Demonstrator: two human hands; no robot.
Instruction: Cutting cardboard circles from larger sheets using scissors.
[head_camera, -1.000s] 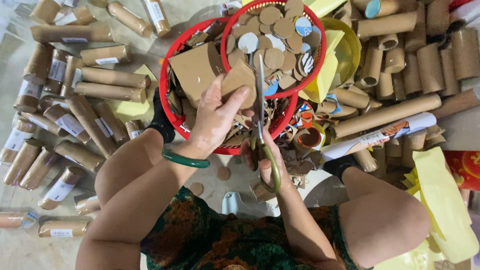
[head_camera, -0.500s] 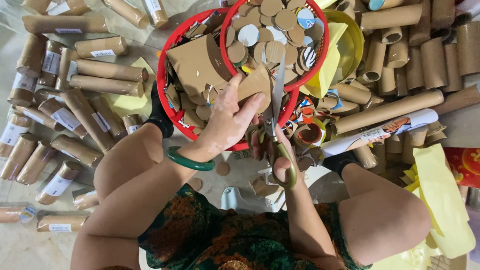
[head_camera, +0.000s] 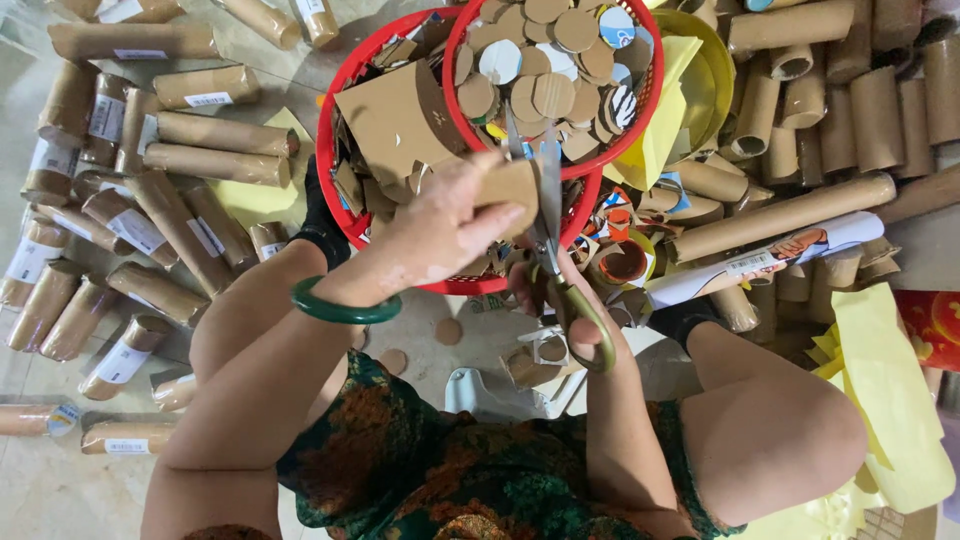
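1. The left hand (head_camera: 440, 232) pinches a small piece of brown cardboard (head_camera: 508, 184) between thumb and fingers, held over the near rim of the large red basket (head_camera: 335, 190).
2. The right hand (head_camera: 560, 305) is closed through the olive-green loops of a pair of scissors (head_camera: 548, 215), whose blades point away from the body and bite into the cardboard's right edge.
3. To cut well, I judge it best to turn the cardboard into the blades with the left hand instead of swinging the scissors, keep the fingertips back from the cut line, and work over the basket so scraps fall in.
4. The smaller red basket (head_camera: 655, 90), stacked at the far right of the large one, holds round cardboard discs (head_camera: 550, 95), mostly brown, a few white, blue or striped.
5. Brown cardboard tubes (head_camera: 215, 162) lie in heaps at the left, many bearing a small white rectangular label (head_camera: 208, 99) near one end.
6. More tubes pile at the right, with one long white printed roll (head_camera: 770, 258) lying across them.
7. Yellow paper sheets (head_camera: 890, 400) lie at the near right.
8. A green bangle (head_camera: 345, 310) circles the left wrist.
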